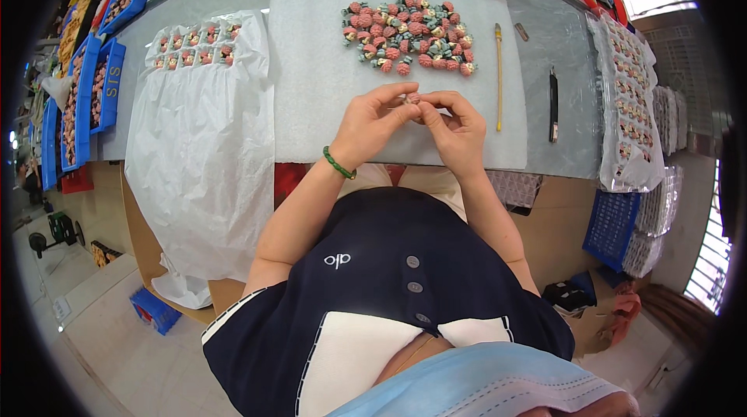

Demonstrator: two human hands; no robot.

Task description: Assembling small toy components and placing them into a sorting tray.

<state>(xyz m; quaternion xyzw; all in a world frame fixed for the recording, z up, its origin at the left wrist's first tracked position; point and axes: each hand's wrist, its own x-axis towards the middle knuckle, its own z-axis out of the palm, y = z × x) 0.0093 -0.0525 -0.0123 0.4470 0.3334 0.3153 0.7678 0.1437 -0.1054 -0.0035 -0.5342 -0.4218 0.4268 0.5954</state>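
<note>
Between my fingertips is a small pink-topped figurine (412,98), partly covered by the fingers. My left hand (370,123), with a green beaded bracelet at the wrist, pinches it from the left. From the other side, the thumb and fingers of my right hand (455,129) close on the same figurine. Both hands are above the near part of a white foam sheet (311,113). Just beyond them lies a loose pile of similar figurines (412,32) with pink knobbly tops and grey-green and cream parts.
Left of the sheet, a wrapped tray (194,45) holds figurines in rows. A thin yellow stick (499,78) and a black pen-like tool (553,106) lie to the right. Past them is another filled tray (632,106). Blue bins (109,86) stand at far left.
</note>
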